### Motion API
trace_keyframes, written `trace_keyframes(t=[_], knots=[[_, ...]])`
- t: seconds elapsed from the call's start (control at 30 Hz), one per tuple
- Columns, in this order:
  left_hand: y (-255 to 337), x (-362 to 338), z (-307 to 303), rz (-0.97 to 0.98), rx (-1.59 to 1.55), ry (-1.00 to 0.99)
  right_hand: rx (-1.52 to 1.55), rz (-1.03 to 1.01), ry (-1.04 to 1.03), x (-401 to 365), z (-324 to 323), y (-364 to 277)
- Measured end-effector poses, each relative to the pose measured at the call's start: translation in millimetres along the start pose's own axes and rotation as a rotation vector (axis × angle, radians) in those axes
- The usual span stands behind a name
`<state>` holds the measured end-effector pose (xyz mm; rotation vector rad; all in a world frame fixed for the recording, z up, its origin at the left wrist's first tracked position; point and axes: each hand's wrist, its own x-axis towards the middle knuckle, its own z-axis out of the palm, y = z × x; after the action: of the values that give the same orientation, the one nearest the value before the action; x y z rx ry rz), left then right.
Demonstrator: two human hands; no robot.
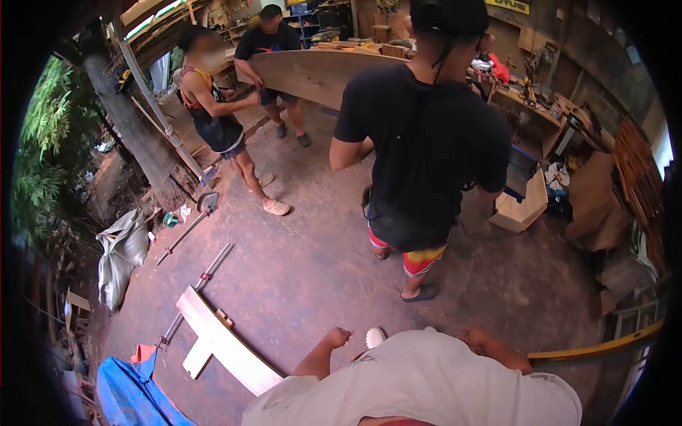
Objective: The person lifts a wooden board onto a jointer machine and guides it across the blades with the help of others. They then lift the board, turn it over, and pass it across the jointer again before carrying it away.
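Note:
My left hand [339, 336] hangs beside my light shirt with its fingers curled in, and nothing shows in it. It is nearest to my light-coloured shoe [375, 336] on the floor. My right hand [472, 336] is bent in against the front of my shirt, its fingers mostly hidden. A yellow bar [597, 348] runs from beside my right forearm toward the right edge. Down to my left lie a pale curved wooden board [231, 344] with a short crosspiece and a long bar clamp [206, 275].
A person in black [433, 142] stands just ahead, back toward me. Two other people [209, 99] stand farther off beside a large curved wooden panel [305, 74]. A blue tarp [131, 390], a grey sack [122, 255] and a wooden box [522, 206] lie around the floor. A cluttered workbench [526, 99] lines the wall.

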<state>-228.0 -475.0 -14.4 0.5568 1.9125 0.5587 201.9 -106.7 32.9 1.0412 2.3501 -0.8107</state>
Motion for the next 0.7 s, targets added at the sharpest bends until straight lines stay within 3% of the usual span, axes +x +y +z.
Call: trace_keyframes(t=[0.03, 0.1, 0.2, 0.3, 0.4, 0.57, 0.63, 0.67, 0.7], knots=[[2.2, 1.4, 2.6, -0.004, 0.001, -0.005, 0.002, 0.004, -0.005, -4.4, 1.4, 2.9], [14.3, -0.7, 0.8, 0.056, 0.08, 0.017, 0.26, 0.178, -0.249, -11.3, 0.9, 4.0], [38.9, -10.4, 3.6, 0.039, 0.115, 0.021, 0.149, -0.012, -0.145, -20.1, 12.1, 23.1], [56.7, -19.0, 15.5, -0.001, 0.136, 0.029, 0.065, -0.041, -0.099, -23.7, 21.4, 39.1], [70.9, -29.1, 36.8, -0.031, 0.214, 0.024, 0.157, 0.06, -0.165, -50.2, 12.4, 41.6], [86.1, -43.9, 103.3, 0.006, 0.361, -0.05, 0.291, 0.044, -0.108, -105.0, 39.9, 91.0], [104.6, -66.0, 126.0, 0.077, 0.392, -0.239, 0.136, -0.251, -0.188, -108.5, 95.3, 145.6], [111.9, -71.3, 136.0, 0.084, 0.404, -0.299, 0.299, -0.014, 0.217, -127.6, 137.6, 148.9], [115.8, -73.6, 147.6, 0.071, 0.402, -0.303, 0.304, -0.014, 0.204, -138.4, 152.6, 162.2]])
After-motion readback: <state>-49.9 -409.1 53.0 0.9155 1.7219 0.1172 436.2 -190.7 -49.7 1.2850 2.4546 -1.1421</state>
